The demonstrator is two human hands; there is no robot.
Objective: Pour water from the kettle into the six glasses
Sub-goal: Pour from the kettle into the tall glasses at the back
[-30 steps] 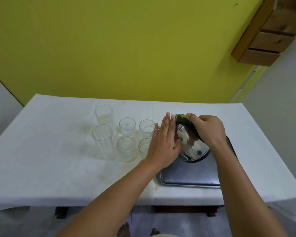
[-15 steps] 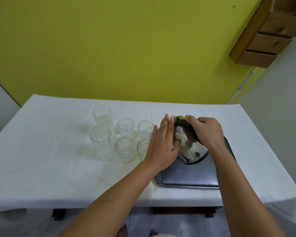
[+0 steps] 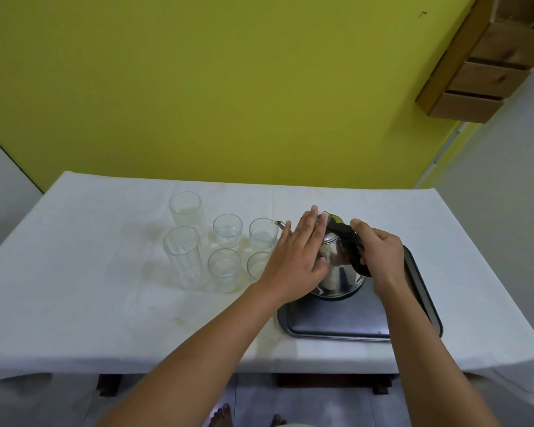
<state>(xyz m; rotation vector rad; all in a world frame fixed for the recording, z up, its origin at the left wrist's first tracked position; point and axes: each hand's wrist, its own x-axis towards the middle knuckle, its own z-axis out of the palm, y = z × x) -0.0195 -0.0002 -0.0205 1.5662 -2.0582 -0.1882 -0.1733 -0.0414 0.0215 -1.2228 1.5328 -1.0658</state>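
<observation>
A shiny steel kettle point(image 3: 339, 272) with a black handle stands on the far end of a dark metal tray point(image 3: 336, 322). Its thin spout point(image 3: 280, 224) points left toward the glasses. My right hand point(image 3: 379, 251) is shut on the kettle's black handle. My left hand point(image 3: 299, 257) lies flat, fingers together, against the kettle's left side and lid. Left of the kettle stand several clear glasses: two tall ones point(image 3: 184, 257) at the far left and short ones point(image 3: 227, 231) beside them. The near right short glass point(image 3: 256, 266) is partly hidden by my left hand.
A white cloth covers the table point(image 3: 90, 303), which stands against a yellow wall. A wooden shelf point(image 3: 487, 72) hangs at the upper right. The table's front edge is near me, and my bare feet show on the grey floor below.
The kettle has tipped back from leaning left to nearly upright on the tray. Both hands stayed on it, shifting slightly.
</observation>
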